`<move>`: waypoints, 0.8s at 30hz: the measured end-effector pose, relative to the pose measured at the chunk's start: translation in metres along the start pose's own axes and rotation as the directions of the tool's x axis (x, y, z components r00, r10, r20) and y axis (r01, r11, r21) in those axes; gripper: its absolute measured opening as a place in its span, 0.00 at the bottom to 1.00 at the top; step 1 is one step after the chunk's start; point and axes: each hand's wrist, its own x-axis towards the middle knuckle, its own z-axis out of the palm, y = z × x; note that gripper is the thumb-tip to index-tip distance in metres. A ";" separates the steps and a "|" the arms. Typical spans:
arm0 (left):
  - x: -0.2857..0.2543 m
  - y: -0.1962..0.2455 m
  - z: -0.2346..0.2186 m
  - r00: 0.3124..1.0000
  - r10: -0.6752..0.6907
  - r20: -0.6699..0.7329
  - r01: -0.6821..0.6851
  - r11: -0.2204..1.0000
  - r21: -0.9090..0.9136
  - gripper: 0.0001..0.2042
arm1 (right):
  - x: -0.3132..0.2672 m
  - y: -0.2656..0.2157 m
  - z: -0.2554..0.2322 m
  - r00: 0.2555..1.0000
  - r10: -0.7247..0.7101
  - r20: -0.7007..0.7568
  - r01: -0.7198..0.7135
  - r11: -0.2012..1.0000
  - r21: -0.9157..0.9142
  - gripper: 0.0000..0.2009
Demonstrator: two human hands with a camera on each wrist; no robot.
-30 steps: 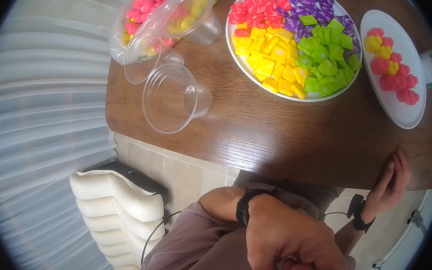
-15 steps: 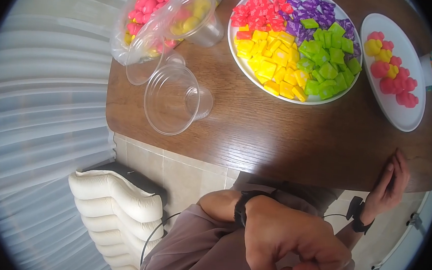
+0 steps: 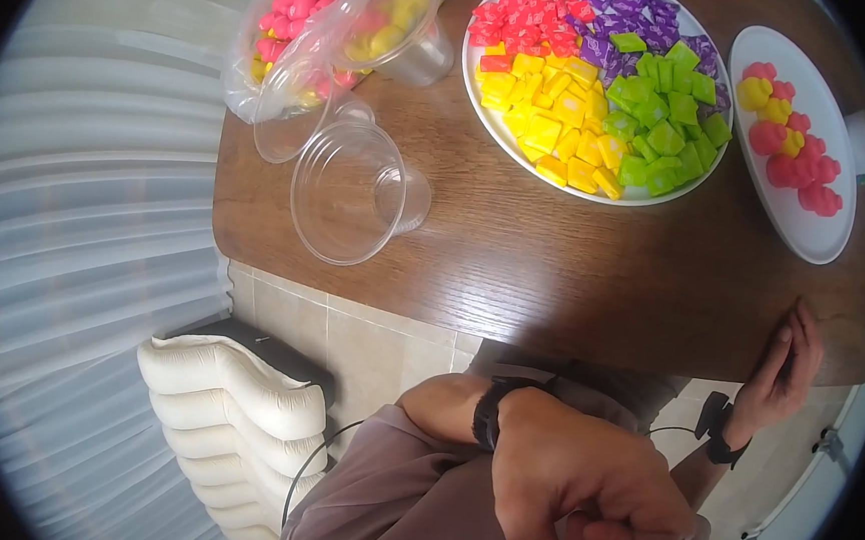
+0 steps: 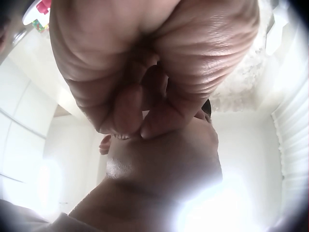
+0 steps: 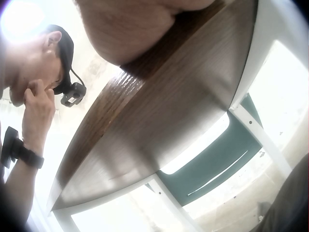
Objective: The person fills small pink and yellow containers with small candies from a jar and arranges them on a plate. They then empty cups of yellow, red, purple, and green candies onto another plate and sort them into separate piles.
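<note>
My left hand [image 3: 587, 492] is raised close to the head camera, its fingers curled with nothing visible in them. The left wrist view shows the same hand [image 4: 145, 29] large, thumb and fingertips drawn together by the face. From the side, in the right wrist view, that hand [image 5: 38, 108] is at the mouth. My right hand [image 3: 787, 370] rests on the table's near edge at the right, fingers extended and holding nothing; part of it [image 5: 135, 29] shows at the top of the right wrist view.
On the wooden table [image 3: 494, 244] are a round plate [image 3: 479, 108] of wrapped sweets, an oval plate [image 3: 816, 232] of pink and yellow pieces, clear cups [image 3: 342, 198] and a filled bag [image 3: 235, 76]. A cream padded seat [image 3: 231, 427] stands at lower left.
The left hand and its curled fingers shift slightly near the face. The right hand keeps its place at the table edge. The head view moves slightly.
</note>
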 end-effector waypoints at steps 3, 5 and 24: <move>-0.001 -0.001 0.005 0.998 0.026 -0.054 -0.027 0.999 -0.019 0.16 | 0.000 0.000 -0.001 1.000 0.001 0.002 -0.001 1.000 -0.004 0.10; -0.001 0.001 0.009 0.991 0.049 -0.123 -0.051 0.998 -0.021 0.16 | 0.001 -0.001 0.000 1.000 -0.003 0.000 0.003 1.000 0.001 0.10; -0.008 0.002 0.009 0.966 -0.225 -0.126 0.193 0.955 -0.227 0.14 | 0.002 -0.006 0.001 0.998 0.058 -0.012 -0.058 0.998 0.017 0.09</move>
